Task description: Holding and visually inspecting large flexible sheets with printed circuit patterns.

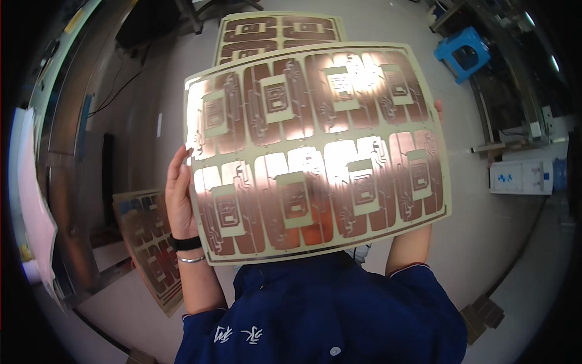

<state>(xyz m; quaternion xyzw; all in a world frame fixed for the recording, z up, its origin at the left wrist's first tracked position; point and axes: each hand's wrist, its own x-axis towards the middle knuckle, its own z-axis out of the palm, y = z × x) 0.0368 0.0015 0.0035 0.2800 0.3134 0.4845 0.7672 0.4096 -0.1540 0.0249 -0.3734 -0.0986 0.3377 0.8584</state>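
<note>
A large printed circuit board panel [321,141] is held up in front of me, tilted. Its pale base carries two rows of shiny copper coil patterns, and bright light glares off them. At its left edge is my left hand [180,188], fingers closed around the border; a black band and a bracelet circle that wrist. My right hand [439,109] grips the opposite edge. Only a little of its fingers shows beside the border, and the panel hides the rest. Beyond the top edge, a similar copper-patterned panel [280,28] is partly covered by the one I hold.
Another patterned panel [151,242] leans at the lower left beside dark equipment [73,212]. A pink sheet [37,206] hangs at the far left. To the right are a blue plastic stool [464,53], a white water dispenser [520,177] and brown blocks [484,316].
</note>
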